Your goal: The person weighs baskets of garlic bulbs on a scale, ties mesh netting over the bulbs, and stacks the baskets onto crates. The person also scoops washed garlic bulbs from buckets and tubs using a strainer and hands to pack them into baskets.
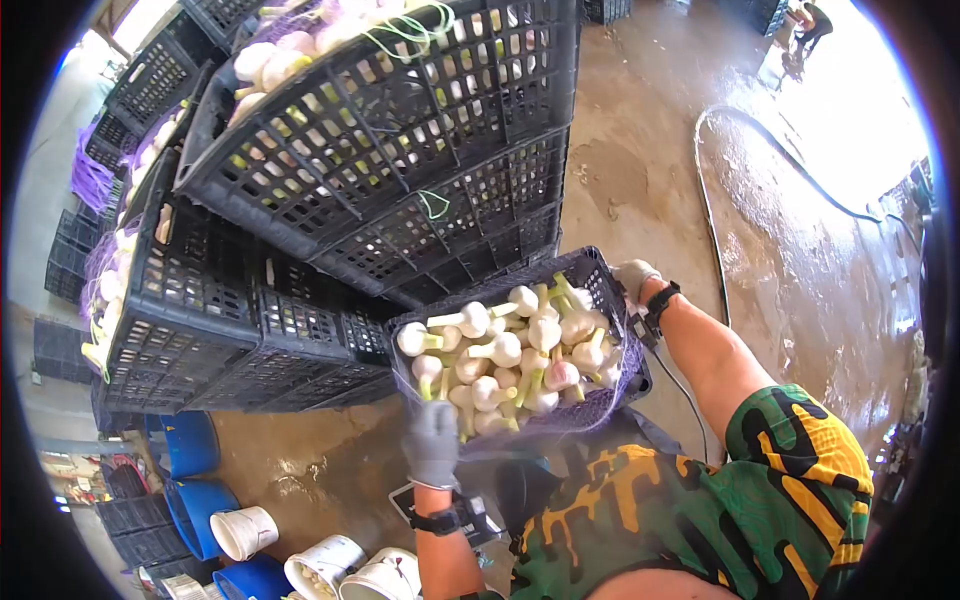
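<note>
A black plastic crate (455, 312) full of white garlic bulbs (505, 350) with cut green stems sits in front of me. Purple mesh netting (590, 408) lines it and hangs over its near edge. My left hand (430, 445), in a grey glove, is at the near left corner, fingers closed on the netting's edge; motion blurs it a little. At the crate's right end, my right hand (637, 282), gloved in pale fabric, grips the rim, its fingertips partly hidden. Both wrists wear dark straps.
Tall stacks of black crates (400, 140) with garlic rise ahead and left. Blue tubs (192, 510) and white buckets (325, 562) stand lower left. A hose (705, 190) crosses the wet floor (630, 120) at right. Another person (808, 25) is far off, upper right.
</note>
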A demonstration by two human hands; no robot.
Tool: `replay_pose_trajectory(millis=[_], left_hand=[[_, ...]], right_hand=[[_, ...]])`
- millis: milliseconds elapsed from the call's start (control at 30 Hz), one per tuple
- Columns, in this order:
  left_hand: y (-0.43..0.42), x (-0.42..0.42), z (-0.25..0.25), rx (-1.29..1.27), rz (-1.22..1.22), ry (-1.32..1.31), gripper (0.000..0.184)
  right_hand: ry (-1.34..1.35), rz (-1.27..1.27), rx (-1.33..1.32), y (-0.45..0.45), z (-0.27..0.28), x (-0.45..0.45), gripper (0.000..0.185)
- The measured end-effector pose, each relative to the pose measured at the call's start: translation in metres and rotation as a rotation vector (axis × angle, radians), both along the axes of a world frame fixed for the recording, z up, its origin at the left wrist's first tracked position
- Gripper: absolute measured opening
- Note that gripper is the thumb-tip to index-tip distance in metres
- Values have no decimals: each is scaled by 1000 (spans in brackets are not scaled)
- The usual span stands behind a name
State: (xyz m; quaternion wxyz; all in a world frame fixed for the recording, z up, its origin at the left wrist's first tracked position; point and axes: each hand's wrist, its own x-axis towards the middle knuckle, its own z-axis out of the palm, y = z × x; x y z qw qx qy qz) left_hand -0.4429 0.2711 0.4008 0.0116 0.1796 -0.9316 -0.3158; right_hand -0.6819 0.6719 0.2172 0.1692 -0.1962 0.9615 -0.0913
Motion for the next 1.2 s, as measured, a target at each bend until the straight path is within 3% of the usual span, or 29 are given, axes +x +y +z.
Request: replay_pose_trajectory(millis=[67, 100, 133, 200, 233, 267, 333, 400, 467, 500, 533, 567, 600, 633, 667, 733, 800, 833, 867, 933, 1000, 1067, 1100, 1133, 1200], left_hand=[[-3, 4, -22, -74, -82, 47, 24], [-8, -2, -20, -74, 136, 13, 31], [-17, -7, -18, -73, 357, -18, 39], [-73, -8, -73, 48, 523, 29, 48], [-106, -15, -98, 116, 552, 10, 50], [-126, -21, -111, 185, 582, -8, 52], [-116, -51, -73, 821, 913, -241, 58], [-183, -49, -160, 1179, 763, -436, 70], [-118, -88, -78, 1358, 862, -503, 66], [-130, -98, -99, 1128, 888, -509, 68], [-142, -103, -121, 1020, 750, -417, 53], [-173, -109, -156, 628, 430, -493, 44], [-166, -120, -141, 231, 106, -545, 35], [-160, -123, -122, -375, -353, -604, 23], [-196, -120, -167, -197, -259, -542, 21], [-263, -115, -251, 166, -79, -390, 17], [-188, -144, -157, 368, 342, -310, 18], [-154, -164, -123, 915, 771, -49, 23], [-136, -173, -106, 916, 766, -51, 23], [-109, -175, -79, 882, 621, 199, 24], [-62, -154, -54, 698, 436, 324, 24], [-30, -118, -63, 271, 59, 214, 16], [-15, -106, -79, -42, -107, 295, 10], [12, -96, -59, -58, -202, 260, 9], [24, -85, -94, -179, -228, 338, 15]], right_hand=[[111, 33, -7, 8, -32, -19, 21], [-210, -244, -6, -15, 40, -13, 12], [-215, -250, -7, -18, 40, -20, 12], [123, -355, -241, -21, 33, -30, 5], [340, -288, -327, -32, 30, -34, 4], [337, -286, -328, -47, 42, -31, 4], [203, -269, -560, -72, 92, -12, 10], [117, -141, -502, -66, 117, 5, 14], [51, -12, -437, -63, 144, 16, 18], [378, -99, -431, -67, 159, 18, 19], [696, -182, -418, -75, 165, 24, 20], [536, -191, -493, -86, 163, 36, 20], [163, -151, -627, -92, 153, 44, 21], [-176, -90, -539, -104, 145, 49, 24], [38, 2, -647, -112, 109, 58, 20], [-106, 42, -595, -117, 73, 58, 17], [-190, -16, -532, -121, 52, 51, 17], [-275, -75, -463, -122, 47, 50, 17], [-272, -80, -462, -121, 48, 48, 17], [-348, 9, -462, -120, 56, 43, 19], [-383, 17, -485, -120, 58, 37, 20], [-145, 17, -367, -123, 52, 43, 20], [-285, -133, -287, -130, 45, 44, 20], [-278, -151, -304, -134, 48, 46, 20], [271, -20, -439, -134, 9, 48, 20]])
